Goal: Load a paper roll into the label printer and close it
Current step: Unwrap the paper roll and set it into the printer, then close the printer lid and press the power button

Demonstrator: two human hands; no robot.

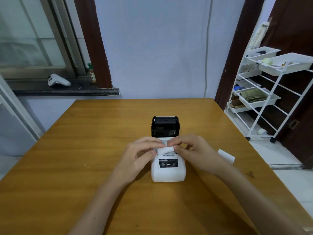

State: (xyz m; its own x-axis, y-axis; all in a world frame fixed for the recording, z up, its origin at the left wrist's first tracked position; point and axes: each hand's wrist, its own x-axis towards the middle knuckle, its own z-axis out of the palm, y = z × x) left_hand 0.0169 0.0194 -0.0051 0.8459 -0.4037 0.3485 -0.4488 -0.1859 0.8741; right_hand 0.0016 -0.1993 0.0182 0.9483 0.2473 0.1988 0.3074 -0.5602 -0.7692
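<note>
On the dark stone sill at far left lay a smooth white controller [58, 80], with a green-capped bottle [91, 72] just to its right, its label too blurred to read. A glossy wooden table [71, 150] with visible grain filled the near scene. The left hand [141, 154] curled half closed, its fingertips pinching the left end of a small white paper roll [165, 150]. That roll sat at the mouth of the label printer [167, 168], a rounded white plastic box with a dark control panel; its black lid [165, 126] stood open on the far side. The roll's lower part was hidden by the printer body and fingers, so how deep it sat could not be told. The right hand [194, 152] gripped the roll's right end, fingers bent. A second white roll [226, 156] lay on the table near the right wrist. At far right stood a white wire rack [277, 92] holding plastic trays.
</note>
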